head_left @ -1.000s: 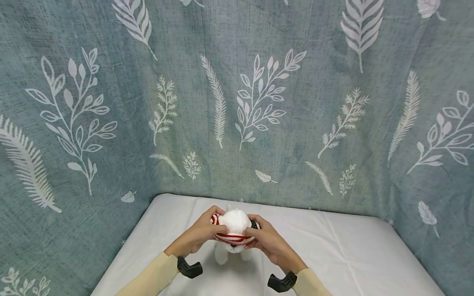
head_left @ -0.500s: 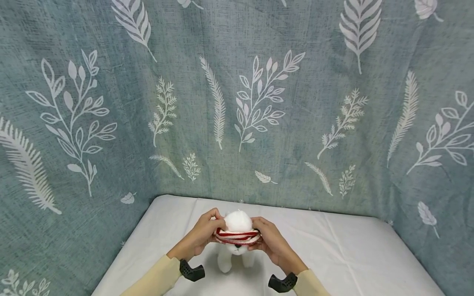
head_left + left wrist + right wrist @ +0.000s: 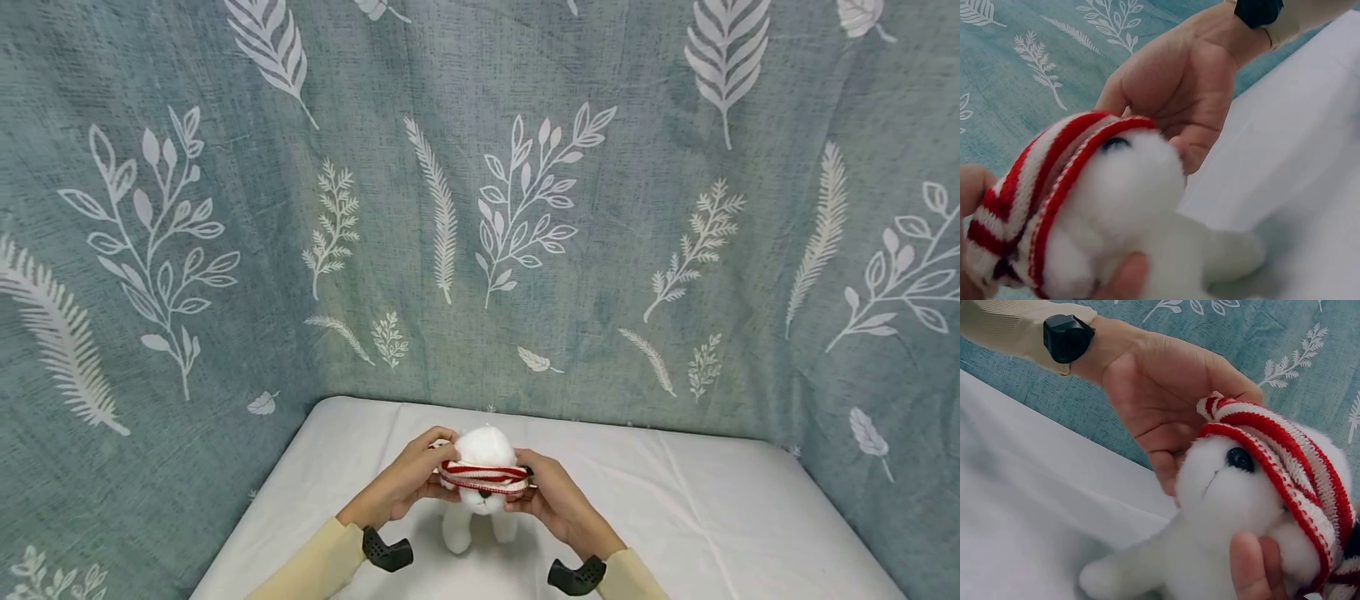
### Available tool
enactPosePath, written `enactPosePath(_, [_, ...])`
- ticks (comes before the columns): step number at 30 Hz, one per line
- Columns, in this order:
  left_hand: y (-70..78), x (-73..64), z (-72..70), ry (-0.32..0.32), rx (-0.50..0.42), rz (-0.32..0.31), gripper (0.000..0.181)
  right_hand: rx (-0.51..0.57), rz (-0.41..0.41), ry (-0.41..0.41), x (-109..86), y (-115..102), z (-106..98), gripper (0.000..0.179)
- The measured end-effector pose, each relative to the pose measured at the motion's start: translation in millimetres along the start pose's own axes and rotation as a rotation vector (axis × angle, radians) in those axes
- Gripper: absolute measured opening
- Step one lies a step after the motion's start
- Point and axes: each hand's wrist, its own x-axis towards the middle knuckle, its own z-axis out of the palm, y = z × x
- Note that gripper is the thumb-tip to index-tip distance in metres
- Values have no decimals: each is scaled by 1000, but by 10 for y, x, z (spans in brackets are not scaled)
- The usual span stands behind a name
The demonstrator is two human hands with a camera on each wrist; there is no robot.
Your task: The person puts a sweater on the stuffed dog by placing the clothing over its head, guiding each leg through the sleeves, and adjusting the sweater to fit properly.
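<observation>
A white plush animal (image 3: 486, 446) with a dark nose stands facing me on the white surface, front legs down. Around its head, at eye level, sits a red-and-white striped knit piece (image 3: 483, 477), bunched in folds. My left hand (image 3: 411, 477) grips its side at the left, thumb near the top of the head. On the right side my right hand (image 3: 553, 496) holds the knit's other end, where a dark patch shows. In the left wrist view the knit (image 3: 1054, 169) covers the back of the head, and one black eye shows below its edge. Some fingertips are hidden behind the plush.
The plush stands on a white cloth-covered table (image 3: 675, 508). Behind and to the left hangs a blue-green curtain (image 3: 480, 350) with white leaf prints. Black devices (image 3: 387, 550) are strapped at both wrists.
The striped knit has come down from a stretched position to lie in folded bands around the head. Both hands have shifted slightly downward, and the plush's legs show a little lower.
</observation>
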Motion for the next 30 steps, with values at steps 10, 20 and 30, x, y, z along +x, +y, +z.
enactPosePath(10, [-12,26,26,-17,-16,43,30,-5,-4,6,-3,13,2,49])
enactPosePath(20, [-71,1,65,45,-120,33,15,24,0,38,-15,31,49,43])
enactPosePath(30, [4,-57,116,-71,-66,-18,44,28,-18,-132,-38,33,29,52])
